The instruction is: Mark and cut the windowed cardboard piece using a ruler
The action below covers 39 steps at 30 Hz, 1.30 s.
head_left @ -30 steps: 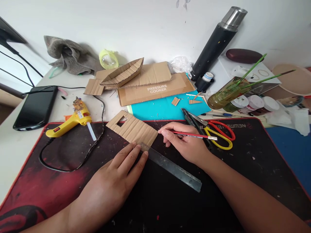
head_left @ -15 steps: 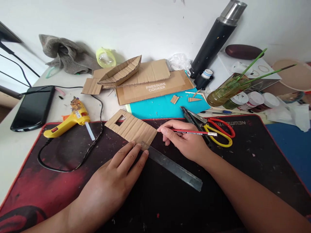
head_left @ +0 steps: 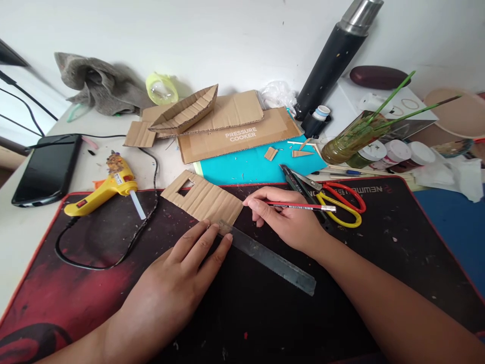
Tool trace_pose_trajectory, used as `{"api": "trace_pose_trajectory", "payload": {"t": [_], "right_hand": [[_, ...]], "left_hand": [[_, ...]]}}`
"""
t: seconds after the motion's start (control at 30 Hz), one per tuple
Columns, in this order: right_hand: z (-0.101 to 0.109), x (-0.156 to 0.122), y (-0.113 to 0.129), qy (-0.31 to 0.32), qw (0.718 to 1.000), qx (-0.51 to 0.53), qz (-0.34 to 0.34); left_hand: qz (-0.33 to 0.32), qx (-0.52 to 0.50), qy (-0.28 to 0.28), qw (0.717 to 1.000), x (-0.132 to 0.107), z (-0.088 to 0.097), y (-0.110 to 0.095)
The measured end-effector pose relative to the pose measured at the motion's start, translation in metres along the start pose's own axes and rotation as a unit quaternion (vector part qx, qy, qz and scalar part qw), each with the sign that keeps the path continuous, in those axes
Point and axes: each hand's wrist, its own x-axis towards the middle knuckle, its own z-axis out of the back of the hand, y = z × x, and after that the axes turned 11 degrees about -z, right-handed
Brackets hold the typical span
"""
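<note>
at the far left we see a black phone [head_left: 47, 172] lying on the pale worktop [head_left: 18, 240], and to its right a yellow glue gun [head_left: 100, 194] rests across the edge of the dark mat [head_left: 242, 308], its cord looping round below it. next comes the left grip [head_left: 176, 278], palm down with the fingers a little spread and pinching nothing; its fingertips press on the near edge of the cardboard piece [head_left: 206, 202] and on the end of the ruler [head_left: 275, 260]. the cardboard piece lies flat at the far side of the mat, between the two hands, with a small rectangular window cut near its left end. we judge it very light and fairly stiff along its ridges, but easy to crease across them and weakest in the narrow strips round that window, so we would take hold of it by the broad solid part at the right, or press it flat there with spread fingertips. the ruler runs from under the left fingers down towards the right; it looks thin, smooth and apt to slide, so we would want firm pressure on it. further right, the right grip [head_left: 290, 222] pinches a red pencil [head_left: 303, 206] between thumb and fingers, its tip at the card's right corner; whether it touches we cannot tell. just beyond lie a black cutter [head_left: 297, 184] and scissors [head_left: 350, 218] with red and yellow handles.
</note>
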Motion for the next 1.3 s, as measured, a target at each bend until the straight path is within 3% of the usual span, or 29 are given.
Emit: {"api": "trace_pose_trajectory", "payload": {"t": [1.3], "right_hand": [[-0.0004, -0.0003, 0.0019, 0.007, 1.0, 0.016, -0.016]], "left_hand": [[-0.016, 0.027, -0.009, 0.999, 0.001, -0.0012, 0.0036]]}}
